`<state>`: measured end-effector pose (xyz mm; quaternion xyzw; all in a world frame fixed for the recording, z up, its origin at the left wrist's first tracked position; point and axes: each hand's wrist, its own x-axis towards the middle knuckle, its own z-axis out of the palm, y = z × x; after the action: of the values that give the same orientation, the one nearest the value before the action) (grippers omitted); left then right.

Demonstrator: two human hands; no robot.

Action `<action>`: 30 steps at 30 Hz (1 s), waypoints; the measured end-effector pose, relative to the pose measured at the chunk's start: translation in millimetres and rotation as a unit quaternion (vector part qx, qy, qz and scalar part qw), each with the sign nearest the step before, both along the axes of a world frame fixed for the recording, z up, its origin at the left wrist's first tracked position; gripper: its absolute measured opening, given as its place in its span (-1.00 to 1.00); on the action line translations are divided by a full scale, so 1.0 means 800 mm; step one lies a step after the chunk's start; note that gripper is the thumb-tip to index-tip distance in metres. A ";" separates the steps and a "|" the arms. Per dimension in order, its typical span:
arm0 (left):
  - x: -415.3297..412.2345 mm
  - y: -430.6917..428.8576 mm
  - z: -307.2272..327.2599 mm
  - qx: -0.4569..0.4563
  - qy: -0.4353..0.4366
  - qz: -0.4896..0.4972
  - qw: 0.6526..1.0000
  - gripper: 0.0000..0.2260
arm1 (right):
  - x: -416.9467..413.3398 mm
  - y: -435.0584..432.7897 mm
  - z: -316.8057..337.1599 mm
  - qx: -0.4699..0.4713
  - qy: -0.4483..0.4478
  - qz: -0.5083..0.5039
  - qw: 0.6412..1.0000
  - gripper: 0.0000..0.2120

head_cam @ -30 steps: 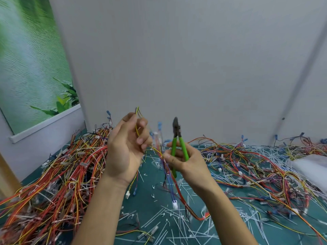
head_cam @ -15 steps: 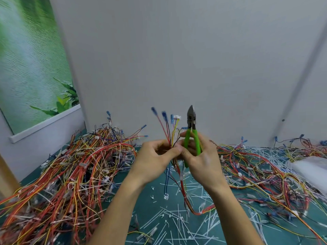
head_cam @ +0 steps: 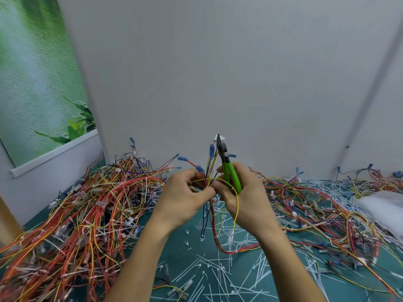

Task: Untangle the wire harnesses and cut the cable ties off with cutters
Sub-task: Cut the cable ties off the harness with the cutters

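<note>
light: even, soft, bright | shadows: faint | blur: slight throughout | edges: wide-angle bending

Wiring workbench: harness heaps (head_cam: 87,214) flank the fingers (head_cam: 222,190); cut cable ties (head_cam: 218,271) litter the green mat (head_cam: 181,253) below them.

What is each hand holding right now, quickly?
Left hand: closed, pinching the wire harness.
Right hand: closed, gripping the green-handled cutters, tips up.
</note>
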<state>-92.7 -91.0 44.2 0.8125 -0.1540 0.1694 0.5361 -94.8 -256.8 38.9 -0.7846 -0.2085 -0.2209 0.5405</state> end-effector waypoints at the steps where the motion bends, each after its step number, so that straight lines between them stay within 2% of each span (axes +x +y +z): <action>1: -0.002 -0.001 0.000 0.019 -0.011 0.014 1.000 -0.95 | -0.001 0.001 0.000 -0.007 -0.004 -0.003 1.000 -0.77; 6: -0.008 -0.005 0.002 0.042 -0.039 0.051 0.997 -0.96 | -0.005 -0.001 0.004 -0.028 -0.025 0.011 0.999 -0.76; 12: -0.009 0.001 0.002 0.039 -0.011 0.035 0.999 -0.95 | -0.008 -0.004 0.006 -0.053 -0.040 0.019 0.998 -0.73; 18: -0.011 -0.002 0.007 0.054 -0.026 0.032 0.998 -0.75 | -0.006 0.003 0.001 -0.108 -0.060 0.009 0.992 -0.73; 23: -0.014 -0.004 0.009 0.048 -0.046 0.027 0.997 -0.72 | -0.003 0.004 -0.003 -0.092 -0.062 0.002 0.994 -0.71; 28: -0.008 -0.001 0.006 0.049 -0.092 0.042 0.994 -0.95 | -0.007 0.012 -0.005 -0.069 -0.076 -0.001 0.995 -0.65; 30: -0.007 0.000 0.004 0.056 -0.103 0.045 0.992 -0.96 | -0.008 0.014 -0.006 -0.061 -0.080 -0.004 0.995 -0.68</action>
<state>-98.0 -90.7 47.1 0.8258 -0.1808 0.2675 0.4624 -101.1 -245.8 34.4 -0.7971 -0.2610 -0.2717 0.4720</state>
